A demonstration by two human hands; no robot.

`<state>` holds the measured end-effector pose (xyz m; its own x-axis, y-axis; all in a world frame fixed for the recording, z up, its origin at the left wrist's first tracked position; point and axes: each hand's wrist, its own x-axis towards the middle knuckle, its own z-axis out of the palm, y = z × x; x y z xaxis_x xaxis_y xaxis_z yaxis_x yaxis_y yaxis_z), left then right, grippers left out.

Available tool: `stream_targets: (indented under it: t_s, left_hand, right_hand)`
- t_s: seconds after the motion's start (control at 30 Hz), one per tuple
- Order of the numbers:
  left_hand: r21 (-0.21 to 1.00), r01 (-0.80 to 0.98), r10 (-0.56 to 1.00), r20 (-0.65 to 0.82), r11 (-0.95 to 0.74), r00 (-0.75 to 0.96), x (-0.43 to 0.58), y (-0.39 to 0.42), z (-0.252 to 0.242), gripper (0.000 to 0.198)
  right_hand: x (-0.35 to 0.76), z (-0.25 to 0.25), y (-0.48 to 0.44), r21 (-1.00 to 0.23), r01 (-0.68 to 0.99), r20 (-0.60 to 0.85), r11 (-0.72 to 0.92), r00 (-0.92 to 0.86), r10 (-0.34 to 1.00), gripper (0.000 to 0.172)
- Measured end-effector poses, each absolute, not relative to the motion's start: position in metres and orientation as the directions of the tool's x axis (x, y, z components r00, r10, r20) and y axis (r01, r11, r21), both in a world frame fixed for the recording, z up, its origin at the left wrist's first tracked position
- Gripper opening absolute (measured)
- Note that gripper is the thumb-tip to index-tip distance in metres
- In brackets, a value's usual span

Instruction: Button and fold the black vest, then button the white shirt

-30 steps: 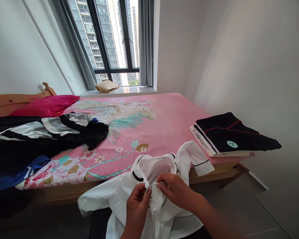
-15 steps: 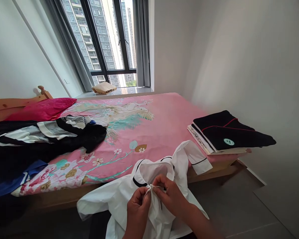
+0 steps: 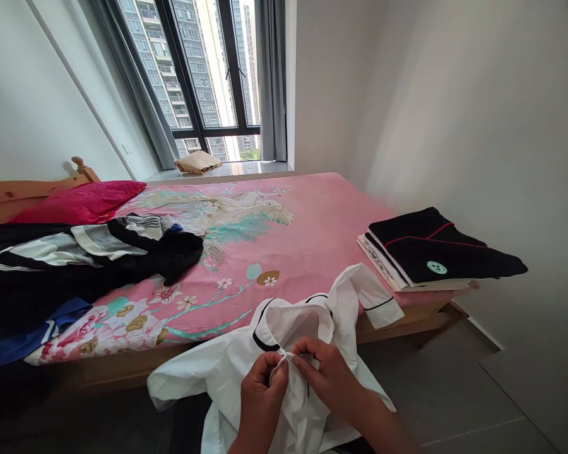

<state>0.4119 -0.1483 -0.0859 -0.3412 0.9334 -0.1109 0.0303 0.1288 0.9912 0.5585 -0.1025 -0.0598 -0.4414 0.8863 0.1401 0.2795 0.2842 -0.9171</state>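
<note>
A white shirt with black trim hangs at the near edge of the bed, one sleeve lying up on the bedding. Just below its collar, my left hand pinches one front edge of the shirt between thumb and finger. Touching close beside it, my right hand pinches the other edge at the same spot. A small twist of white fabric shows between the fingertips. Whether a button is there is too small to tell.
Folded clothes, black on top, are stacked at the bed's right corner. Loose black, striped and blue clothes lie on the left, near a red pillow. The pink bed reaches toward the window, where a beige folded item rests on the sill.
Both hands stay at the collar with almost the same grip; my right fingers have shifted slightly. The view has tilted a little.
</note>
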Motion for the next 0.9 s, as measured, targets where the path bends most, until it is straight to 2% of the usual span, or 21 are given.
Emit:
stream_targets:
  t_s: [0.23,0.37,0.63,0.9]
  left_hand:
    - [0.983,0.180,0.947,0.036,0.023,-0.318,0.417,-0.152,-0.079,0.025]
    - [0.972,0.233,0.942,0.065,0.015,-0.330,0.417,-0.151,-0.080,0.023]
    - [0.975,0.220,0.944,0.082,-0.011,-0.320,0.417,-0.151,-0.082,0.021]
    - [0.972,0.237,0.936,0.092,-0.010,-0.340,0.417,-0.150,-0.085,0.016]
  right_hand:
    - [0.556,-0.060,-0.107,-0.917,0.324,0.103,0.232,-0.368,0.924,0.017]
    - [0.553,-0.062,-0.112,-0.933,0.316,0.063,0.175,-0.337,0.939,0.016]
    - [0.556,-0.069,-0.113,-0.969,0.226,0.025,0.099,-0.309,0.951,0.022]
    - [0.558,-0.074,-0.114,-0.997,0.073,0.010,0.041,-0.382,0.924,0.022]
